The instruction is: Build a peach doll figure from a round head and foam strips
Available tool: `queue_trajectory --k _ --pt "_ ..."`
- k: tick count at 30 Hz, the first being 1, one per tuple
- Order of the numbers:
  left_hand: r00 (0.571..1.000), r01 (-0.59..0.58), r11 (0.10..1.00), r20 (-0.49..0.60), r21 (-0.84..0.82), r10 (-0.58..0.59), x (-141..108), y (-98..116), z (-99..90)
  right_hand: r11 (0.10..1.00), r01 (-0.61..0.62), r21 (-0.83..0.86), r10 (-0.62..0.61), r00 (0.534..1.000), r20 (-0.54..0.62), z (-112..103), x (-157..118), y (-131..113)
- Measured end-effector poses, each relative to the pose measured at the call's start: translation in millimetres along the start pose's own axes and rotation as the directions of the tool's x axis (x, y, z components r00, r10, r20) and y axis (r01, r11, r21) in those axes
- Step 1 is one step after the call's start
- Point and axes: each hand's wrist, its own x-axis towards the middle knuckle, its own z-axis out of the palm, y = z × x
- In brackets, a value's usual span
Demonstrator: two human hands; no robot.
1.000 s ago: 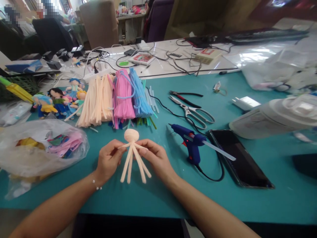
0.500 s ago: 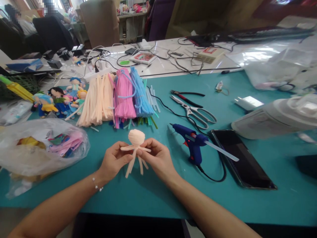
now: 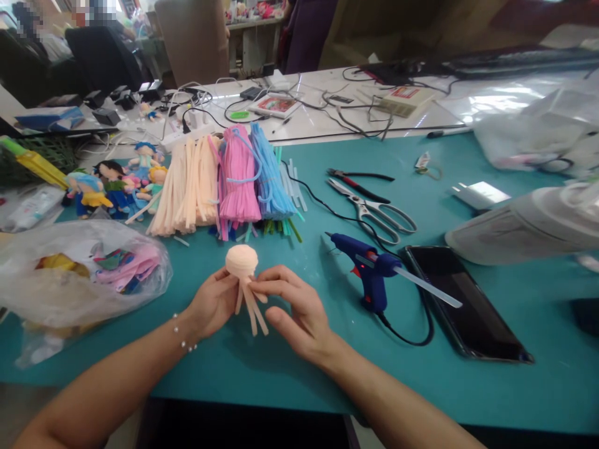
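Note:
A peach pipe-cleaner doll [image 3: 242, 260] has a round ball head and several thin strips hanging below it. My left hand [image 3: 216, 302] is closed on the doll from the left, just under the head; the fingertips are partly hidden behind it. On the other side, my right hand [image 3: 299, 308] has its thumb spread away from its fingers, and the index fingertip touches the strips below the head. Beyond the doll stand bundles of pipe cleaners in peach [image 3: 187, 187], pink [image 3: 239, 181] and blue [image 3: 272, 181].
To the right lie a blue glue gun [image 3: 374, 268] with a glue stick, scissors [image 3: 374, 212], pliers [image 3: 360, 184], a phone [image 3: 468, 305] and a large pale bottle [image 3: 519, 221]. At left are a plastic bag of scraps [image 3: 84, 274] and several small finished dolls [image 3: 112, 187].
The doll has shifted slightly left and turned, with its side strips no longer spread out. My right thumb has come off it, and the right hand has opened.

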Motion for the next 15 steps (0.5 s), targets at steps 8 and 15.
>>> queue_trajectory --k 8,15 --pt "0.967 0.218 0.965 0.166 -0.147 -0.193 -4 5 -6.6 0.973 -0.194 0.128 0.212 0.966 -0.145 3 1 7" --pt "0.939 0.318 0.945 0.16 -0.071 -0.304 -5 1 3.8 0.992 -0.107 -0.059 0.103 0.992 -0.071 5 4 5"
